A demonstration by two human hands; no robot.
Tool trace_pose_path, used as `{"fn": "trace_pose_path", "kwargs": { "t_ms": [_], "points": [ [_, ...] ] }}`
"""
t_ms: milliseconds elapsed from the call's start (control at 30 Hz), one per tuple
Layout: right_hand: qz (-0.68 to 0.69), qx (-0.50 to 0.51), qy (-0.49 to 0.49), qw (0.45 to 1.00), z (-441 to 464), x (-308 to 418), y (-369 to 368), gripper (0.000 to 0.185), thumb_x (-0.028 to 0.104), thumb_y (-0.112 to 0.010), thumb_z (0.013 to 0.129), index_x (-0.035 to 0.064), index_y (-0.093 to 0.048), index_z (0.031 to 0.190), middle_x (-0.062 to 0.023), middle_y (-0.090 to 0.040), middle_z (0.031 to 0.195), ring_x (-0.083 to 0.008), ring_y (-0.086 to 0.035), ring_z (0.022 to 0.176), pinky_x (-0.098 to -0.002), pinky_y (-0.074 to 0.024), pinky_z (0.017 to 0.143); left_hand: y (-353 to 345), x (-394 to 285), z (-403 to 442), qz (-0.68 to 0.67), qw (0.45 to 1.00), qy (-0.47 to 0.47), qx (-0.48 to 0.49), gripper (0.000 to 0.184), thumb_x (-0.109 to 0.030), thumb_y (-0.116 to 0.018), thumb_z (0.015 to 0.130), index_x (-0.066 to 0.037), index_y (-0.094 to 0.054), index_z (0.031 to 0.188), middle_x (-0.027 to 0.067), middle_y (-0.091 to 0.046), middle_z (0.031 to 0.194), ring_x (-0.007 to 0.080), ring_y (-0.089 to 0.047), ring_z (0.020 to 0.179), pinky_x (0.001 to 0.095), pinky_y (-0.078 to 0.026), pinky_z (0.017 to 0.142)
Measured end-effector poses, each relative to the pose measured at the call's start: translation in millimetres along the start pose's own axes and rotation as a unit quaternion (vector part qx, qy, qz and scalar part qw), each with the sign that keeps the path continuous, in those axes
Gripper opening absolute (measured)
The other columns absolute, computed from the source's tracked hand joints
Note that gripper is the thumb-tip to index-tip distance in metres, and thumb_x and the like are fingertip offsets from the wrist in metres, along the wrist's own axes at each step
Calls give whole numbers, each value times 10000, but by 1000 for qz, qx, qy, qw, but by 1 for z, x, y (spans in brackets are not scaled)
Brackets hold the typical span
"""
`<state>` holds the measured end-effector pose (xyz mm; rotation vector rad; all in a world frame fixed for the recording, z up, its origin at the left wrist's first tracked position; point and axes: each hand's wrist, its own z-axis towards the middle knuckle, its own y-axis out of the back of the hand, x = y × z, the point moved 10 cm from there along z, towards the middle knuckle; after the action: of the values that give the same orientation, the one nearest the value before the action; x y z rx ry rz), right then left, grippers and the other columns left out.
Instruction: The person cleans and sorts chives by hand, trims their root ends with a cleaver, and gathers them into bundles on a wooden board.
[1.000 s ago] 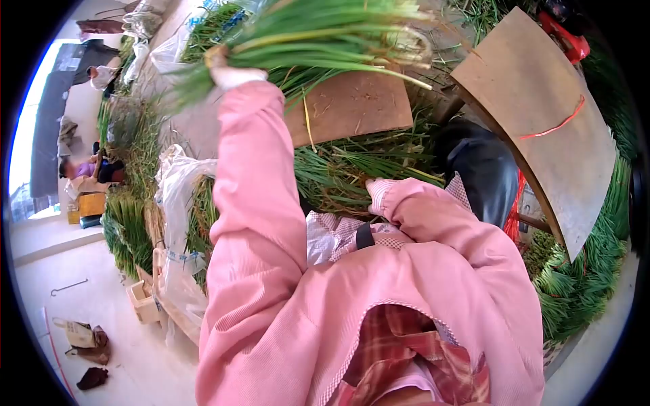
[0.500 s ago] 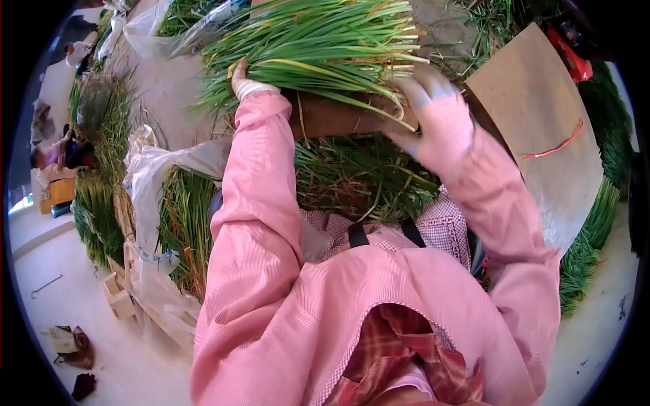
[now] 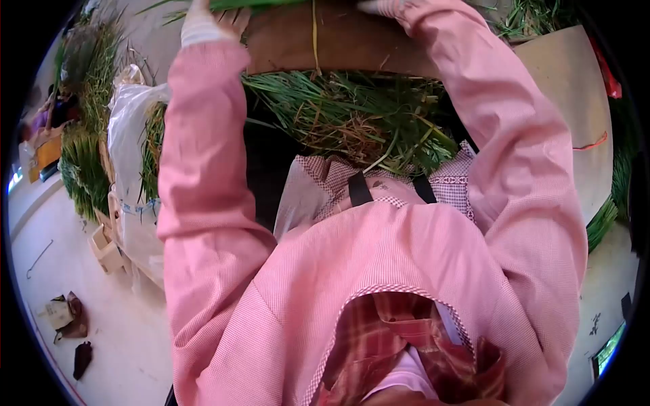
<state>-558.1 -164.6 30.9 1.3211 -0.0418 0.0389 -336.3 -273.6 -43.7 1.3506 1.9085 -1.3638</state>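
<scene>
At the top edge, my left hand (image 3: 198,9) is mostly cut off, with a pale band round its wrist. Beside it shows a thin strip of long green leaves (image 3: 254,4), which look like garlic chives; the rest of that bunch is outside the picture. Only a small, blurred part of my right hand (image 3: 370,6) appears farther right, over the far edge of a brown board (image 3: 338,40). The fingers of both hands are out of view, so their grip cannot be seen.
Loose green and dry leaves (image 3: 365,122) lie between the board and my lap. Clear plastic sheeting (image 3: 132,128) wraps stalks on the left, near an upright bundle (image 3: 82,172). A tan panel (image 3: 569,88) with a red strip (image 3: 592,143) leans right. Bags (image 3: 68,314) lie on the floor.
My view has tipped down and nearer my body, so the bunch of garlic chives has nearly left the top of the picture. Both hands now sit at the upper edge.
</scene>
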Motion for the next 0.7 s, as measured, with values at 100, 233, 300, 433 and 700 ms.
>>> {"fn": "trace_pose_path", "kwargs": {
  "t_ms": [100, 233, 300, 433, 700],
  "points": [
    [14, 112, 22, 993, -13, 3, -10, 982, 472, -709, 502, 148, -238, 1301, -175, -201, 1333, -382, -145, 1235, -504, -127, 991, 48, -11, -51, 26, 983, -172, -66, 285, -211, -565, 770, -51, -533, 1003, 110, -562, 908, 223, -551, 820, 341, -456, 778],
    [107, 52, 75, 990, -49, 17, -6, 418, 228, -664, 665, 93, -530, 1038, -156, -563, 933, -298, -545, 873, -362, -455, 746, 36, 35, -154, 75, 960, -201, -179, 228, -48, -623, 707, -42, -553, 924, 48, -565, 785, 162, -545, 704, 261, -476, 690],
    [139, 67, 141, 978, -86, 55, 3, 279, 189, -593, 740, 72, -555, 990, -164, -586, 800, -297, -572, 753, -355, -476, 675, 29, 111, -149, 47, 994, -64, -81, 201, -22, -612, 703, -60, -570, 896, 42, -574, 798, 155, -555, 706, 267, -480, 682],
    [265, 325, -79, 904, -175, 39, -181, 337, 224, -566, 752, 44, -509, 1032, -196, -548, 970, -313, -530, 913, -370, -437, 777, -2, 197, -123, 447, 872, -162, 114, 283, -111, -599, 679, -55, -570, 955, 103, -606, 855, 257, -568, 809, 310, -457, 744],
    [140, 466, -89, 869, -204, 51, -171, 514, 306, -597, 697, 18, -452, 1097, -221, -534, 1013, -339, -504, 976, -371, -403, 836, 48, 254, -161, 797, 526, 65, 290, 692, -331, -620, 627, -145, -376, 1247, 179, -370, 1243, 362, -413, 1088, 387, -360, 904]
  ]
}}
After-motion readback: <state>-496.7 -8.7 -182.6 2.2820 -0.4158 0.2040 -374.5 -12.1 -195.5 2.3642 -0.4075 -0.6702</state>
